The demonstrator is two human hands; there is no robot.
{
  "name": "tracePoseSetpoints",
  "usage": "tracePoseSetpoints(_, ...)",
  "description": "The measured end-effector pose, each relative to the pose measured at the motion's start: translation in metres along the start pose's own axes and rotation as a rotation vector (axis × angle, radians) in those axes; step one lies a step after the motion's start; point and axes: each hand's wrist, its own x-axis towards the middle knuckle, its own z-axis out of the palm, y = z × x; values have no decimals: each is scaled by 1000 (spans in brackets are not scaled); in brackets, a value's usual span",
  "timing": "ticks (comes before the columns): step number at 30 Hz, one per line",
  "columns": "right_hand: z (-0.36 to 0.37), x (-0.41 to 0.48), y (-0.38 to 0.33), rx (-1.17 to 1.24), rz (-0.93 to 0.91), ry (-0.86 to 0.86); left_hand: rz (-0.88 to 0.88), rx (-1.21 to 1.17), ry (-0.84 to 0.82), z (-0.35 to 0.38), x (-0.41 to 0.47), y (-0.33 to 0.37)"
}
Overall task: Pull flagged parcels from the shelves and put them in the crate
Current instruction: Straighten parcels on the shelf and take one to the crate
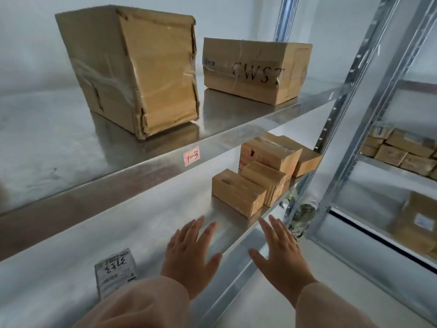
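While both are reaching over the shelf [142, 233], the left hand [189, 254] and right hand [281, 256] are spreading flat, holding nothing, small boxes [238, 191] just ahead.

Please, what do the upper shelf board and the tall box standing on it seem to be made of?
Upper shelf board: probably sheet metal, silvery with a dull sheen; it faintly mirrors the box. Tall box: apparently brown corrugated cardboard, matt, with crushed, torn edges; glossy clear tape is wrapped round it.
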Motion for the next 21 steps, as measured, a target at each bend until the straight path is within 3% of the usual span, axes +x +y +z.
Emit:
tracePoseSetpoints(14,21,187,96,197,-120,-326,-389,-69,23,64,96,68)
tracePoseSetpoints(18,30,204,94,144,-316,-164,-502,-85,2,71,92,72)
tracePoseSetpoints(21,37,208,86,340,-193,-251,-567,-128,6,74,98,70)
